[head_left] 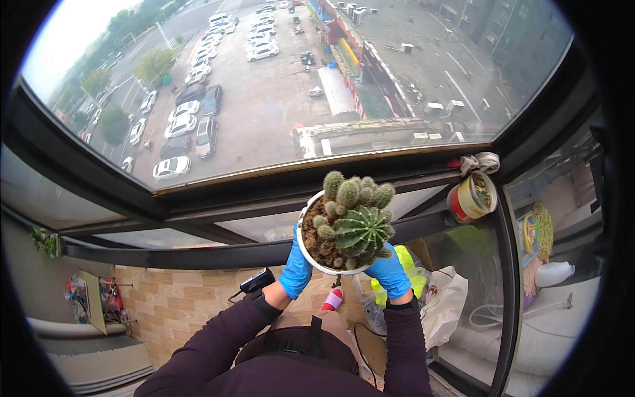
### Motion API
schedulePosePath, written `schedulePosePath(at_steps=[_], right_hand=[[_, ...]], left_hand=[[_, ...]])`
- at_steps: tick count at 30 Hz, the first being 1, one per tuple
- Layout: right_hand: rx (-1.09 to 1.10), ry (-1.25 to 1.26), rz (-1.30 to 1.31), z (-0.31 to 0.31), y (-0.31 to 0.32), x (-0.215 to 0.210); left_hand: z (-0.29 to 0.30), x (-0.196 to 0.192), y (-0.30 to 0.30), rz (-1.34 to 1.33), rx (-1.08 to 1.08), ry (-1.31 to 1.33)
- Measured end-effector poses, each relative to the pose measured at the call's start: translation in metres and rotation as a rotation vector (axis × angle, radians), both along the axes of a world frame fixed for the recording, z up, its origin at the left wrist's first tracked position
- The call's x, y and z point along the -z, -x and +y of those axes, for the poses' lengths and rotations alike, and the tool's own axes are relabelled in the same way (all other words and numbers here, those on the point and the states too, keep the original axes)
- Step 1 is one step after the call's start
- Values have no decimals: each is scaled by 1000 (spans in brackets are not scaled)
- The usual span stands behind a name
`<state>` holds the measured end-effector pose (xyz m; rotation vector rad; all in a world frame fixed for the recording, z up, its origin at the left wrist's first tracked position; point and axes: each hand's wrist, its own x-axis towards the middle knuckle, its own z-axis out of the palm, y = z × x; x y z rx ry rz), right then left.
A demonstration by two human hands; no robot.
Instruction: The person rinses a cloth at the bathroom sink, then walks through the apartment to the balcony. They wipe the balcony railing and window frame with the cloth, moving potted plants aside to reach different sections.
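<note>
Between both hands I hold up a potted cactus [360, 228] in a round white pot [302, 239]. It has one large ribbed green globe and several smaller spiny stems, with brown soil showing at the left. My left hand [296, 268], in a blue glove, is closed around the pot's left side. On the opposite side, my right hand [391, 271], also blue-gloved, grips the pot. The fingertips of both hands are partly hidden beneath the pot. The pot is raised in front of the window frame, its top tilted toward me.
A tin-like pot with a plant [473, 196] stands on the sill at right, beside a bundled cloth [481, 163]. White bags [444, 306] and a yellow-green bag [417, 268] lie below right. A black device [256, 280] with a cable is by my left wrist. Window frames [264, 182] border the space.
</note>
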<state>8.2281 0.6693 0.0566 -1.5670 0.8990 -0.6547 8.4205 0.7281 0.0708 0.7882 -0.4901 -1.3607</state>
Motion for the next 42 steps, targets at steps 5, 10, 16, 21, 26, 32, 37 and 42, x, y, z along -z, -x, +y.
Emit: schedulePosePath(at_steps=[5,10,16,21,26,32,37,42], right_hand=[[7,303,202,9,3,-3],[140,-112,21,26,-1,-22],[319,-243,-76,51,4,-38],[465,-214,-179,66,16,-51],[191,-413,-5,90,0,-64],[-126,-98,-215,110,-100,-59],[32,594,-14,94,-166,-38],[-6,770,380,89,-204,5]], left_hand=[[5,10,-3,60,4,-60],[12,22,-9,39,78,-131],[32,20,-23,-336,-156,50],[98,-4,-41,-398,-196,18],[147,1,-48,-323,39,-153],[171,38,-82,-216,-26,-350],[191,50,-109,-171,-124,-355],[215,53,-127,-161,-175,-372]])
